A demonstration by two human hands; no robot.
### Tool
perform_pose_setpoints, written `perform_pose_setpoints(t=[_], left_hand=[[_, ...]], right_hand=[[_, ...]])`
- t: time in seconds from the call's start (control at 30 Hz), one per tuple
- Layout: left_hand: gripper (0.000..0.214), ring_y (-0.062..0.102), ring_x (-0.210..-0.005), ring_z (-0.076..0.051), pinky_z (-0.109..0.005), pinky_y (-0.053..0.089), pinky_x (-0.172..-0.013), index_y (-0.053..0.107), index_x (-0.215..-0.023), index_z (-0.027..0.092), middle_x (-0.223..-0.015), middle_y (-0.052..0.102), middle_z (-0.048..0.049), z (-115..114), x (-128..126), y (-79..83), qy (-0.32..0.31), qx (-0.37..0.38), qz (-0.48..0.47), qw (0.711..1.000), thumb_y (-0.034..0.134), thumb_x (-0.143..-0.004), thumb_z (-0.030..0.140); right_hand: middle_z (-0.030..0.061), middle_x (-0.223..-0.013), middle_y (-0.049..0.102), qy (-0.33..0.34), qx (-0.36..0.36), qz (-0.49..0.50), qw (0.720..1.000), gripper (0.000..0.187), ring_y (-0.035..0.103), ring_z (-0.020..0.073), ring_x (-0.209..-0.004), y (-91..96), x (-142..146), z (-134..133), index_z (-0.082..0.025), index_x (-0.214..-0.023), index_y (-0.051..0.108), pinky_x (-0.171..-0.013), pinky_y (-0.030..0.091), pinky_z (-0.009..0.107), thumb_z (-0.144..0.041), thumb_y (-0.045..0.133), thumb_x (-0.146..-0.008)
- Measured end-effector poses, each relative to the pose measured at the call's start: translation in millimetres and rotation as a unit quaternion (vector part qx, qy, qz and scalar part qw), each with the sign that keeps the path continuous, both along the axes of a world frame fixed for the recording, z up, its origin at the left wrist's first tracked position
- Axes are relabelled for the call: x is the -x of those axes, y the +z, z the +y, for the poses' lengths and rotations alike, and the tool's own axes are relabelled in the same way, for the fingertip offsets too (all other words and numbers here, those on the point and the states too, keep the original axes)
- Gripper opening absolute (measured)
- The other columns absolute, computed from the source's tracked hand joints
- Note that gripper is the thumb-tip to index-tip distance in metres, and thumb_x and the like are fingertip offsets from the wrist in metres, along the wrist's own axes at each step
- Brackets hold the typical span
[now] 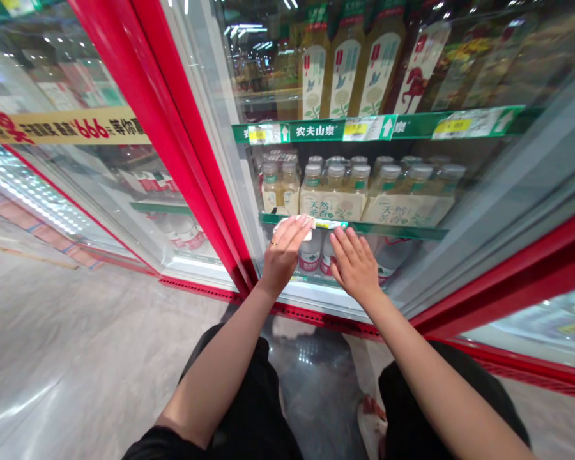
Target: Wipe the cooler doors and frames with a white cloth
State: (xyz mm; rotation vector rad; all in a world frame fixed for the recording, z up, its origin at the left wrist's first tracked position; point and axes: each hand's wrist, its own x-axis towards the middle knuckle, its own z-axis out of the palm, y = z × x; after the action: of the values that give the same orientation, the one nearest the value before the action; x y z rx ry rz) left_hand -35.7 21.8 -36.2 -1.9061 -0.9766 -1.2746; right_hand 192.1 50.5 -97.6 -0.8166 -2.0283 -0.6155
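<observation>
My left hand (pixel 285 253) presses a folded white cloth (pixel 308 235) against the glass door (pixel 278 281) of a drinks cooler. Only the cloth's edges show around the fingers, one of which wears a ring. Just to the right, my right hand (pixel 356 263) lies flat at the same glass, fingers stretched out, holding nothing. Behind the glass, in front of both hands, are packs of tea bottles (pixel 335 195) on a green-edged shelf. Water bottles with red labels (pixel 309 255) stand lower down, partly hidden by my hands.
Red frame posts (pixel 172 128) border the door on the left, with another cooler door beyond carrying a yellow banner (pixel 62 126). A red sill (pixel 326 319) runs along the bottom above the grey floor (pixel 76 345). Taller bottles (pixel 345 70) fill the upper shelf.
</observation>
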Motion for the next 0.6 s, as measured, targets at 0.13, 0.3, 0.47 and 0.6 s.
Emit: perform_pose_setpoints(t=[0.13,0.3,0.47,0.6], left_hand=[[0.06,0.061,-0.154,-0.019,-0.041,0.053,-0.131,0.05,-0.168,0.024,-0.153,0.075,-0.0072,4,1,10.4,0.012,-0.014,0.03,0.999,0.047,-0.112,0.006],[0.059,0.058,-0.157,-0.022,-0.045,0.054,-0.13,0.053,-0.166,0.022,-0.153,0.074,-0.0116,4,18,15.2,0.061,-0.057,-0.053,0.995,0.052,-0.11,0.004],[0.059,0.064,-0.151,-0.02,-0.04,0.056,-0.128,0.053,-0.166,0.019,-0.149,0.077,-0.0097,-2,5,2.1,0.062,-0.016,0.014,0.998,0.049,-0.11,0.003],[0.059,0.062,-0.154,-0.019,-0.039,0.053,-0.132,0.05,-0.168,0.02,-0.153,0.075,-0.0077,3,1,11.2,0.048,-0.024,0.051,0.997,0.048,-0.111,0.004]], right_hand=[[0.0102,-0.171,0.057,0.01,0.003,-0.017,1.0,0.072,0.049,0.0214,-0.163,4.1,11,-3,-0.024,-0.178,0.036,-0.138,0.026,0.038,-0.024,0.051,-0.108],[0.0104,-0.169,0.059,-0.015,-0.015,-0.01,1.0,0.074,0.043,0.0185,-0.166,7.4,20,-5,-0.021,-0.178,0.035,-0.14,0.011,0.035,-0.023,0.055,-0.107],[0.0113,-0.167,0.061,-0.019,-0.033,-0.003,0.999,0.078,0.042,0.0182,-0.167,7.1,23,-5,-0.019,-0.179,0.03,-0.141,0.007,0.034,-0.023,0.058,-0.106],[0.011,-0.17,0.057,-0.021,-0.01,0.001,1.0,0.078,0.049,0.0218,-0.163,4.5,23,-5,-0.023,-0.18,0.029,-0.14,0.011,0.037,-0.023,0.056,-0.107]])
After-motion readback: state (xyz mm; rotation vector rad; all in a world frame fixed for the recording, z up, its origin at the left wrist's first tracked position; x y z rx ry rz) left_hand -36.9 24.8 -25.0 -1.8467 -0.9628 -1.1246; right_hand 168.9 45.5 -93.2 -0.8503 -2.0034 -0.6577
